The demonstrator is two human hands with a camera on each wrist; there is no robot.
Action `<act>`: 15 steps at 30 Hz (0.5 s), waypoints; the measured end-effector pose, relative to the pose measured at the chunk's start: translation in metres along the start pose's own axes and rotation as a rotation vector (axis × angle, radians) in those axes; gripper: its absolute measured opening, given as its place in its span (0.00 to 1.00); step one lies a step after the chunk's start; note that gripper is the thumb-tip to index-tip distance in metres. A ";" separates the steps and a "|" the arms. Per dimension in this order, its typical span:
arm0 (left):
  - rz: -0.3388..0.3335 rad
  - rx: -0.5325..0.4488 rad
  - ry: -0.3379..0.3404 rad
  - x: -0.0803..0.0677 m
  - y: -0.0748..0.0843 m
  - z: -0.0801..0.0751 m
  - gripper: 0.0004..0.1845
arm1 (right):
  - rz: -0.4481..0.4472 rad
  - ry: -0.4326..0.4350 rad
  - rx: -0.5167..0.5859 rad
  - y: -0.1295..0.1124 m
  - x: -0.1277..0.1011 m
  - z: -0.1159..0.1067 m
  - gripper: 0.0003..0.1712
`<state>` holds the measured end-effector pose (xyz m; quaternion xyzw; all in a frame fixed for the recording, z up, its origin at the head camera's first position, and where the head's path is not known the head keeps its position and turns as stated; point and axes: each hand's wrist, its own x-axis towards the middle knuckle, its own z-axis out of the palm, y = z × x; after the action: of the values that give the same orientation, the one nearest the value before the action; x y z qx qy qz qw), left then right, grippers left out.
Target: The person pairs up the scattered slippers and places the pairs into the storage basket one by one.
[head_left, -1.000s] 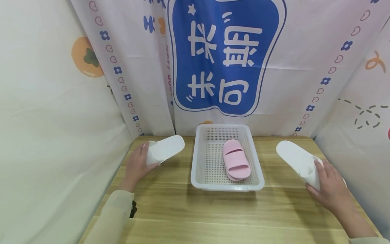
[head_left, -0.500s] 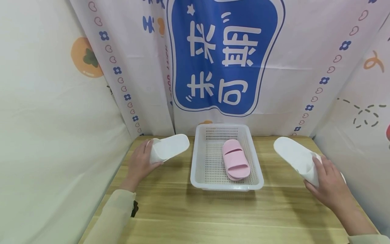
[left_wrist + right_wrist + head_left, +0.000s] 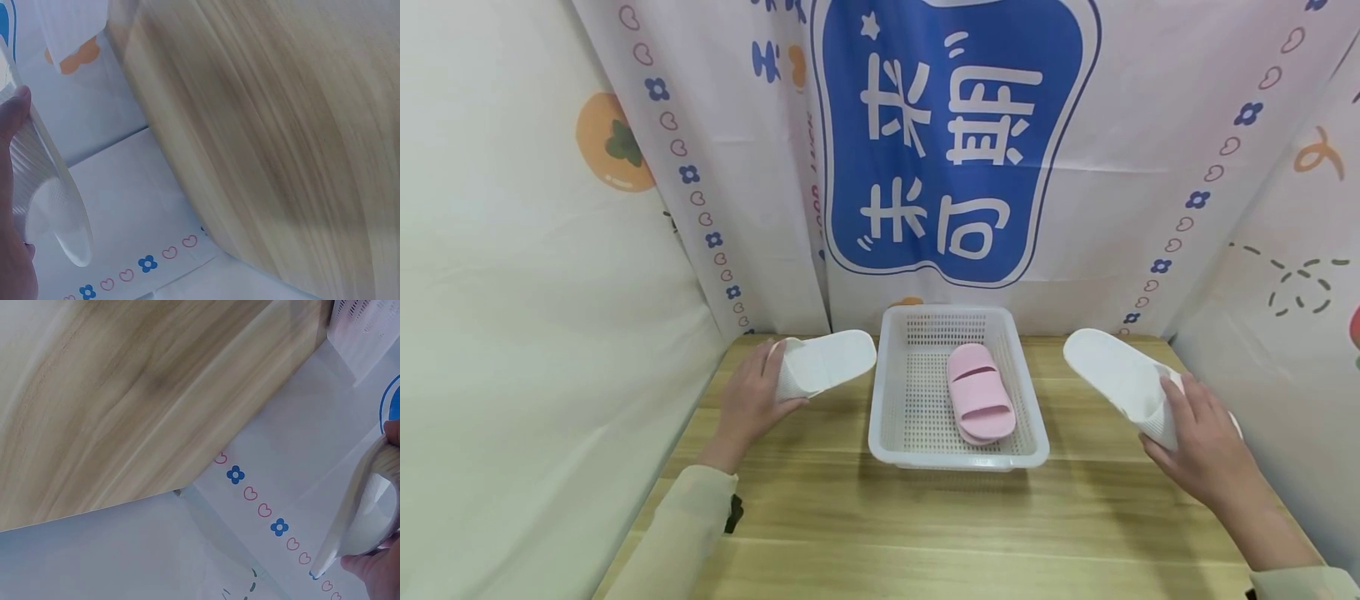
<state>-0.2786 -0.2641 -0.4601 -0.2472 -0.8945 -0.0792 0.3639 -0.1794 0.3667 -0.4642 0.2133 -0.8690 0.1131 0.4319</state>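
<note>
In the head view my left hand (image 3: pixel 752 400) grips a white slipper (image 3: pixel 835 362) by its ribbed strap end, its bare sole pointing right toward the basket. My right hand (image 3: pixel 1206 450) holds another white slipper (image 3: pixel 1108 371) the same way, its sole pointing up and left. Both slippers are raised above the table. Between them stands a white perforated basket (image 3: pixel 887 392), with a pair of pink slippers (image 3: pixel 981 392) lying against its right side. The left wrist view shows the left slipper (image 3: pixel 47 181) edge-on; in the right wrist view the right slipper (image 3: pixel 359 512) is partly cut off.
A wood-grain table (image 3: pixel 955 533) lies beneath everything. Printed white cloth rises behind it, with a large blue panel (image 3: pixel 955 142). Pale cloth walls (image 3: pixel 550 333) border the table at left and right.
The left hand has carried its slipper to the right, nearer the basket. The right hand has shifted its slipper slightly left and up. The basket and pink slippers stay put.
</note>
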 end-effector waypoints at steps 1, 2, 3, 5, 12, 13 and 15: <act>0.004 -0.001 0.001 0.001 0.001 0.000 0.63 | -0.004 0.004 0.003 0.000 0.001 0.000 0.49; 0.008 -0.003 0.004 0.002 0.001 -0.001 0.63 | -0.010 0.010 0.003 0.000 0.002 0.001 0.49; 0.014 -0.005 0.003 0.002 0.002 -0.001 0.63 | -0.016 0.014 0.003 0.000 0.003 0.002 0.49; 0.019 -0.009 -0.004 0.004 0.004 -0.002 0.63 | -0.026 0.016 0.005 0.000 0.004 0.002 0.49; 0.047 -0.012 -0.013 0.010 0.012 -0.003 0.62 | -0.043 -0.020 0.016 0.000 0.013 0.003 0.48; 0.049 -0.012 -0.016 0.011 0.012 -0.003 0.62 | -0.048 -0.030 0.019 -0.001 0.014 0.003 0.48; 0.050 -0.009 -0.019 0.012 0.014 -0.004 0.62 | -0.055 -0.050 0.026 -0.001 0.016 0.003 0.47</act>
<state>-0.2768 -0.2482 -0.4494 -0.2718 -0.8911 -0.0720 0.3561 -0.1894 0.3602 -0.4527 0.2455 -0.8718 0.1070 0.4101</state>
